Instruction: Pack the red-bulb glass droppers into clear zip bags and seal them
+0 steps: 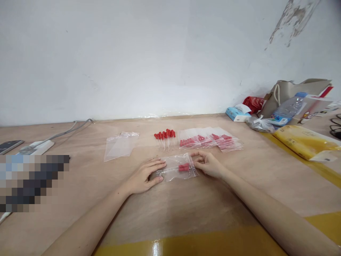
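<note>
A clear zip-lock bag [173, 176] lies flat in front of me, with droppers [183, 167] inside, their red rubber bulbs toward its right end. My left hand [146, 176] rests on the bag's left end, fingers stretched out and thumb apart. At the zip edge on the right, my right hand [206, 163] pinches the bag between thumb and fingers. Just beyond are several loose droppers [166, 137] with red bulbs and clear stems. Filled bags [206, 139] overlap in a row to their right. Flat bags without droppers [121, 145] lie at the left.
At the back right are a blue tissue pack [237, 113], a plastic bottle [289, 108], a paper bag [287, 92] and a yellow packet [306, 142]. A phone [10, 145], a white power strip [44, 147] and a grey cable [64, 133] lie on the left. The wall bounds the table's back.
</note>
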